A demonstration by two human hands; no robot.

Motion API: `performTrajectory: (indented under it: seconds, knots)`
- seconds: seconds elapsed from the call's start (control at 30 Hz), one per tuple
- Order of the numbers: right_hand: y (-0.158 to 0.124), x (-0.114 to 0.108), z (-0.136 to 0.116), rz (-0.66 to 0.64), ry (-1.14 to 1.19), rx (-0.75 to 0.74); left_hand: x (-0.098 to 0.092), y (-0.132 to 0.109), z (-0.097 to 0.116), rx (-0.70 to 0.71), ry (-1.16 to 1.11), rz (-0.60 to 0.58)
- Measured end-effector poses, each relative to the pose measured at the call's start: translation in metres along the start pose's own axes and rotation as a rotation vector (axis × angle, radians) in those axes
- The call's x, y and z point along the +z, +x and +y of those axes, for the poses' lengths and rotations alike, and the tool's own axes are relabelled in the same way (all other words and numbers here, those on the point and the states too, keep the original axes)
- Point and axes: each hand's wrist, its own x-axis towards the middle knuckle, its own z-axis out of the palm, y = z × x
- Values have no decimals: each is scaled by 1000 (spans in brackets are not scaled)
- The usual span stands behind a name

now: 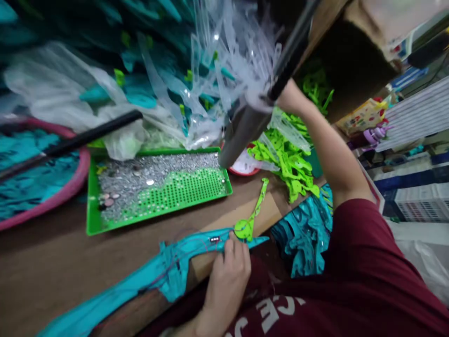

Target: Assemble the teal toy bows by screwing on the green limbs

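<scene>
My left hand (229, 264) is closed on the edge of a long blue plastic toy half-shell (175, 252), sword-like in shape, with thin wires and a small dark component inside. By my fingertips, a lime-green plastic piece (243, 228) with a round end and a narrow arm lies against the shell. My right hand (290, 97) reaches far forward among clear plastic pieces (242, 56), above a heap of lime-green parts (287, 159). A hanging grey cylindrical tool (245, 124) stands in front of it and its fingers are hidden.
A green tray (157, 217) of small metal screws lies on the brown table. A pink-rimmed basin (82, 173) of blue parts is at left. Behind my left hand is a red bowl (245, 172). Blue shells (301, 234) pile at right; a black rod (94, 133) crosses the left side.
</scene>
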Motion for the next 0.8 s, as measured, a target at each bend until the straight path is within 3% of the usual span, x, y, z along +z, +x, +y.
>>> performTrajectory:
  seconds: [0.1,0.2,0.27,0.33,0.4,0.47,0.53,0.6,0.67,0.8]
  knots:
    - [-23,-28,16,180,132,71,-6,4,-2,-3,-18,-61]
    - [-89,-70,8,487,457,144,-4,2,-1,-22,-20,-54]
    - [-149,-94,-11,511,541,73,-2,1,0,-32,-14,-43]
    - [-204,-100,-31,403,414,24,1,0,2,-32,-8,-30]
    - [-243,-80,-47,205,396,-14,2,0,3,-37,-5,-16]
    - [-264,-37,-53,73,429,-9,3,2,4,-53,4,-1]
    - [-272,12,-52,45,485,23,3,2,4,-59,25,13]
    - [-277,46,-48,69,509,56,2,2,3,-52,46,37]
    - [-286,52,-43,137,518,68,2,-2,0,-37,55,75]
    - [-312,6,-31,294,553,182,2,-15,-9,-62,15,98]
